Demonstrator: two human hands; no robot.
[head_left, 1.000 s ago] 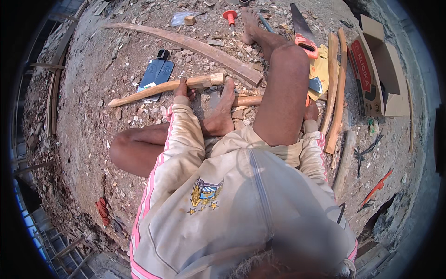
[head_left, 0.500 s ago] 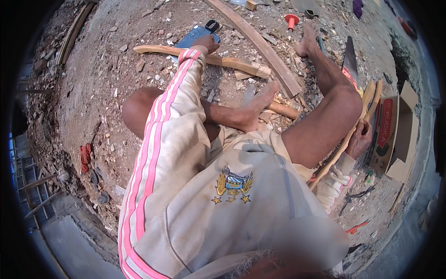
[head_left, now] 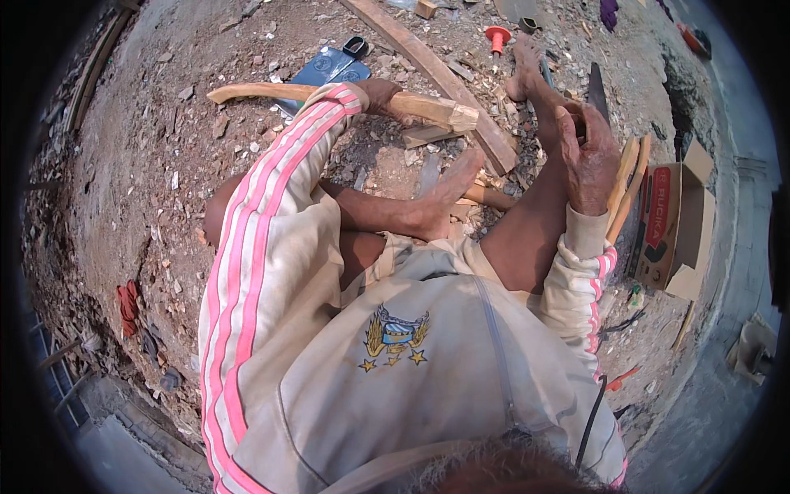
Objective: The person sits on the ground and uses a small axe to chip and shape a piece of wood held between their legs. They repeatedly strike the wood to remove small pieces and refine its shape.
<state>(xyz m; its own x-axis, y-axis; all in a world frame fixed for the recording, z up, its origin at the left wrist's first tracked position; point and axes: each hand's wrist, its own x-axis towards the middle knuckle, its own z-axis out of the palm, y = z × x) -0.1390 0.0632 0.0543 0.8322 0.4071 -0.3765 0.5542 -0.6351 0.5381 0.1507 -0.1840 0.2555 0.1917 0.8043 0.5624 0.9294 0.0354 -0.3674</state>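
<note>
My left hand (head_left: pixel 382 96) is closed round a curved, pale wooden handle (head_left: pixel 424 108), which lies crosswise in front of my bent left leg. Over my right knee, my right hand (head_left: pixel 590 160) is raised with its fingers loosely bent and the thumb apart; nothing shows between them. A dark saw blade (head_left: pixel 598 89) sticks out past its fingertips, and the saw's grip is hidden. Two curved wooden pieces (head_left: pixel 629 183) rest beside my right wrist. Just beyond the left hand lies a flat blue piece (head_left: pixel 329 67) with a black loop.
A long wooden plank (head_left: pixel 436 74) runs diagonally over rubble ground. Near my right foot is a tool with a red round guard (head_left: pixel 498 37). Another wooden handle (head_left: pixel 491 198) lies by my left foot. An open cardboard box (head_left: pixel 695 230) stands at the right, a red cloth (head_left: pixel 127 307) at the left.
My left hand has come down from beside the blue piece onto the wooden handle. My right hand has left the curved wooden pieces and risen forward over the knee.
</note>
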